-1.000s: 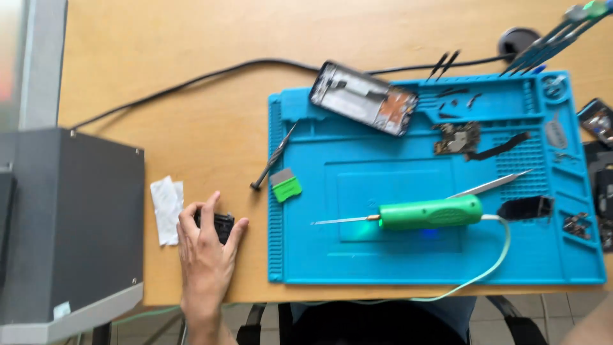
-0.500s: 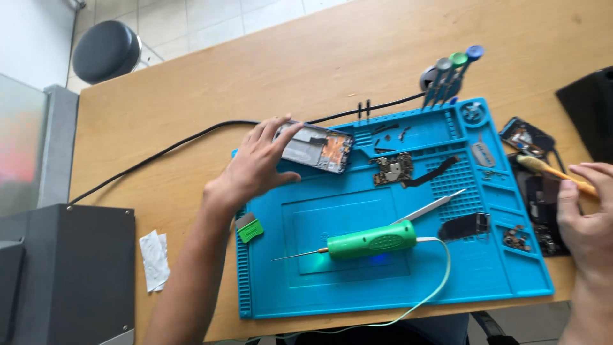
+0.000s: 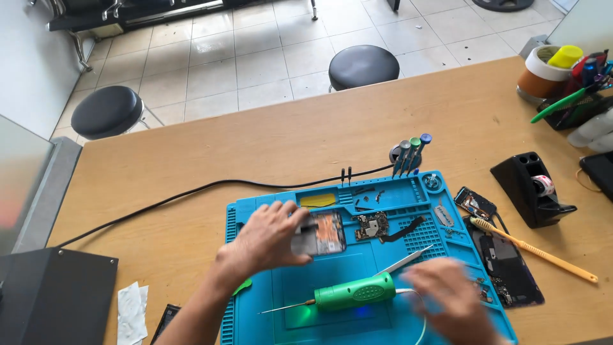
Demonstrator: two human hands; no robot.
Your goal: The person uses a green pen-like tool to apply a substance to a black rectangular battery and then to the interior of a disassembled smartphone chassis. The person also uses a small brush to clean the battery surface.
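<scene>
Wooden table (image 3: 268, 147) with blue work mat (image 3: 357, 300), its lower edge cut off by the frame. Left hand (image 3: 268, 243): fingers curled around the left end of an opened phone (image 3: 322, 233), held at the upper middle of the mat; whether the phone rests on the mat or is lifted cannot be told, and its left part is hidden under the fingers. Right hand (image 3: 447, 300): blurred, over the lower right of the mat, partly cut off; its grip cannot be told. Green electric tool (image 3: 354, 294) with a thin metal tip, lying on the mat between the hands. Tweezers (image 3: 405, 260) just above it. Small circuit board (image 3: 372, 225) with a black ribbon, just right of the phone. Black cable (image 3: 191, 191) across the table. Screwdrivers (image 3: 412, 153) upright in a stand beyond the mat. Yellow-handled brush (image 3: 536, 250) and further phone parts (image 3: 507, 265) to the right of the mat, details hard to make out. Black tape dispenser (image 3: 530, 188). White crumpled tissue (image 3: 132, 310), lower left.
</scene>
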